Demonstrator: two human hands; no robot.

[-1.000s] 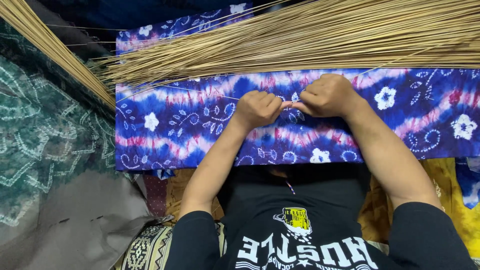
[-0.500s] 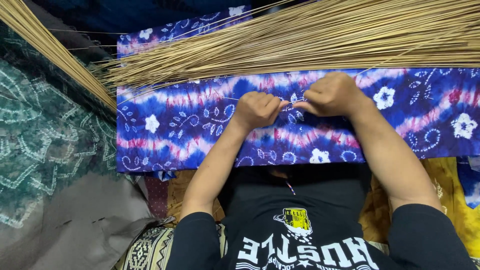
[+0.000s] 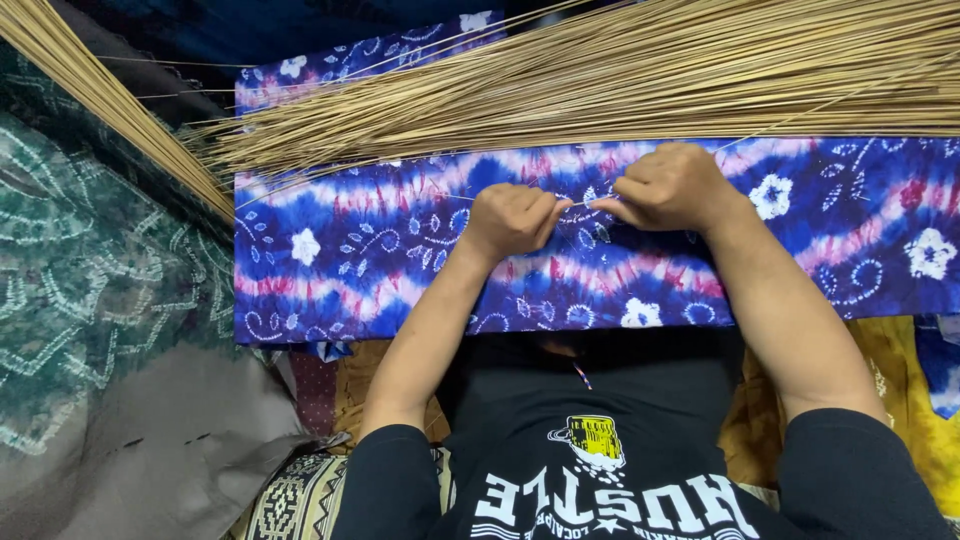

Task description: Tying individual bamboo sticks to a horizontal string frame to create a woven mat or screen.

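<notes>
My left hand (image 3: 510, 220) and my right hand (image 3: 672, 186) rest side by side on a blue and purple tie-dye cloth (image 3: 350, 250) with white flowers. Both hands are closed, fingertips facing each other, and pinch one thin tan stick (image 3: 579, 205) that shows in the small gap between them. Just beyond my hands a large fan of long thin tan sticks (image 3: 620, 85) lies across the cloth's far edge, its ends spreading to the left.
A second bundle of tan sticks (image 3: 90, 90) runs diagonally at the upper left. A green patterned fabric (image 3: 90, 300) and a grey cloth (image 3: 150, 450) lie at the left. Yellow fabric (image 3: 900, 400) shows at the right, beside my black shirt.
My hands have drawn slightly apart, so a short length of the thin stick now shows between the fingertips. The stick bundles and cloth have not moved.
</notes>
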